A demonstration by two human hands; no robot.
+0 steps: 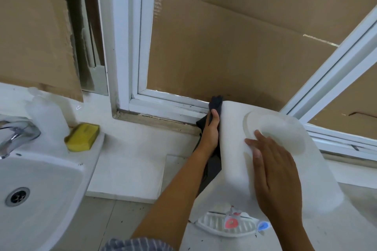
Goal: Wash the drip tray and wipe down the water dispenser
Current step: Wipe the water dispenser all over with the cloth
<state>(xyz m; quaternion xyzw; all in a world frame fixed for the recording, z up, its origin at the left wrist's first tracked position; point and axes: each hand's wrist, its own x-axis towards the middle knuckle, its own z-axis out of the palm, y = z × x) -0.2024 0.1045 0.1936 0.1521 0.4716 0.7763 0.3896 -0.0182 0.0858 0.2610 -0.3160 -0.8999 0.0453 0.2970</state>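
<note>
White water dispenser [234, 149] sits tight against the window frame [163, 104]. Our left hand [211, 130] pins a dark cloth [216, 104] to its side; right hand [273, 171] lies flat, fingers spread, on top. Drip tray [216, 225] below.

Yellow sponge [82, 137] sits on the sink [51, 185] ledge, well left of the grips, beside a clear bottle [48, 116]. Chrome tap [16, 134] far left; cardboard [234, 47] covers the window behind.
</note>
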